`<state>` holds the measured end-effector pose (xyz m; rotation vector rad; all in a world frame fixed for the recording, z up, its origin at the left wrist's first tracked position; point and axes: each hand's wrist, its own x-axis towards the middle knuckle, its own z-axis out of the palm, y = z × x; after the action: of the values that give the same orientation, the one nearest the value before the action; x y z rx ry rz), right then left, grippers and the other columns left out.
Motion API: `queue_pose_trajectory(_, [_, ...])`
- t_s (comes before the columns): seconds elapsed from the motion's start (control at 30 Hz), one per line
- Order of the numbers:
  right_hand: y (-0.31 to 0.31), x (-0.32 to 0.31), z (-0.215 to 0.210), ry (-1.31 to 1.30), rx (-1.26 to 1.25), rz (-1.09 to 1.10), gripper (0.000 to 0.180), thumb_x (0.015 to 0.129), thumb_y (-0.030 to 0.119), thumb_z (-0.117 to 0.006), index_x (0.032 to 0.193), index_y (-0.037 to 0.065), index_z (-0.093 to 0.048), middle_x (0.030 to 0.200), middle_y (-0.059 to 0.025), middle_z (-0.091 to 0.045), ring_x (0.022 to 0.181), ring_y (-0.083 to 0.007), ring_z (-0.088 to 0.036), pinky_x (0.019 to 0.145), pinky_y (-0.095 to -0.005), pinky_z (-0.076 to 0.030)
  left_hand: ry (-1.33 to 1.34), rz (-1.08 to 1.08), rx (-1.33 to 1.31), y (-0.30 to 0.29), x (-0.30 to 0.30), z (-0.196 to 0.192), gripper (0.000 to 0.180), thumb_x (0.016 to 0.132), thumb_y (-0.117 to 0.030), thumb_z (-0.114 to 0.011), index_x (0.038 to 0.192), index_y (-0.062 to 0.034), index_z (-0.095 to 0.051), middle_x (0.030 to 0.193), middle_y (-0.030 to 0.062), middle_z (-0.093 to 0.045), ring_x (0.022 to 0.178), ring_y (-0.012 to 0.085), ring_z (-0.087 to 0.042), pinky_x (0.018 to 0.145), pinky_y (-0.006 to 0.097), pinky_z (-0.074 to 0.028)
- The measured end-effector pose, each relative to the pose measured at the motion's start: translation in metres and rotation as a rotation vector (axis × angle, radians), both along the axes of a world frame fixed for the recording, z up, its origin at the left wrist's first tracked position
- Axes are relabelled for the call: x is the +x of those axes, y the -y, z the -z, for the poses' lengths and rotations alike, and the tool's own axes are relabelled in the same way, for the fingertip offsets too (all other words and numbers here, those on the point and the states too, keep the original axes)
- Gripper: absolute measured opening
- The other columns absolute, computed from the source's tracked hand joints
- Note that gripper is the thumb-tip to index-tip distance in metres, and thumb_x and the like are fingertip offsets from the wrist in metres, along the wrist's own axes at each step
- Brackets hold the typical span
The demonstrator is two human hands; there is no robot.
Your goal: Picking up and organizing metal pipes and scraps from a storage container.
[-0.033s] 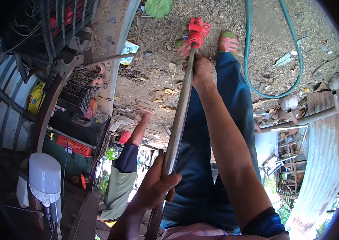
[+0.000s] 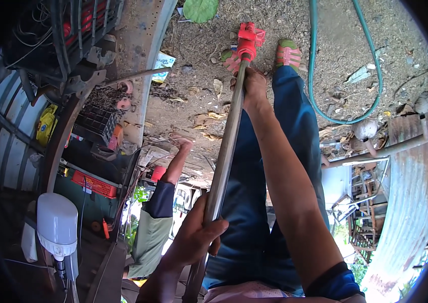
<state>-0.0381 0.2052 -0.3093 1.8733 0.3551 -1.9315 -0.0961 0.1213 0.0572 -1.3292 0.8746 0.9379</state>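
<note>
A long grey metal pipe (image 2: 228, 136) runs from the lower edge up toward my feet. Its far end fits into a red metal fitting (image 2: 248, 43), whose exact kind I cannot make out, close to the ground between my shoes. My right hand (image 2: 256, 86) is wrapped round the pipe just below that red fitting. Lower down, my left hand (image 2: 199, 232) grips the same pipe, thumb across it. The pipe's near end goes out of sight under my left wrist. My blue trouser legs (image 2: 295, 116) stand beside it, in pink and green shoes (image 2: 288, 53).
A green hose (image 2: 311, 76) loops over the littered dirt at right, above rusty corrugated sheeting (image 2: 406, 171). At left are a black crate (image 2: 94, 123), a chain (image 2: 105, 98), a red basket (image 2: 92, 184) and a large white bulb (image 2: 56, 222). Another person (image 2: 153, 227) stands left of the pipe.
</note>
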Motion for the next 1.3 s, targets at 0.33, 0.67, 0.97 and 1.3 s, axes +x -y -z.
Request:
queue_pose_trajectory(0.33, [0.0,0.002,0.003,0.016,0.002,0.047,0.019,0.1,0.015,-0.048,0.09,0.0,-0.056,0.069,-0.0097,-0.054,0.05,-0.0209,-0.055,0.044,-0.0336,-0.049,0.015,-0.004,0.014,-0.003,-0.007,0.001,0.068,0.095,-0.02,-0.062,0.149,-0.0028,-0.025,0.078,0.0015,-0.05,0.047,0.0089,-0.05,0.044,0.024,-0.043])
queue_pose_trajectory(0.67, [-0.009,0.003,0.014,0.071,-0.154,0.054,0.026,0.102,0.03,-0.048,0.096,0.005,-0.054,0.076,-0.0105,-0.057,0.057,-0.025,-0.058,0.049,-0.0399,-0.05,0.029,0.122,0.046,-0.007,-0.019,0.002,0.071,0.092,-0.022,-0.064,0.148,-0.0022,-0.026,0.082,0.0028,-0.052,0.048,0.0096,-0.052,0.044,0.025,-0.045])
queue_pose_trajectory(0.97, [-0.021,-0.002,0.066,0.177,-0.294,-0.074,0.031,0.102,0.04,-0.051,0.1,0.008,-0.049,0.074,-0.0091,-0.055,0.056,-0.0253,-0.055,0.05,-0.0414,-0.05,0.036,0.115,0.091,-0.009,-0.025,0.005,0.076,0.094,-0.026,-0.061,0.15,0.0,-0.017,0.079,0.0053,-0.054,0.05,0.011,-0.054,0.045,0.026,-0.047])
queue_pose_trajectory(1.3, [-0.016,-0.008,0.077,0.178,-0.339,-0.122,0.023,0.101,0.032,-0.053,0.097,0.009,-0.051,0.072,-0.0094,-0.055,0.056,-0.0253,-0.056,0.05,-0.0417,-0.05,0.058,-0.141,-0.02,-0.025,-0.041,0.007,0.068,0.084,-0.011,-0.064,0.143,0.0011,-0.032,0.087,0.0074,-0.056,0.05,0.012,-0.054,0.04,0.026,-0.046])
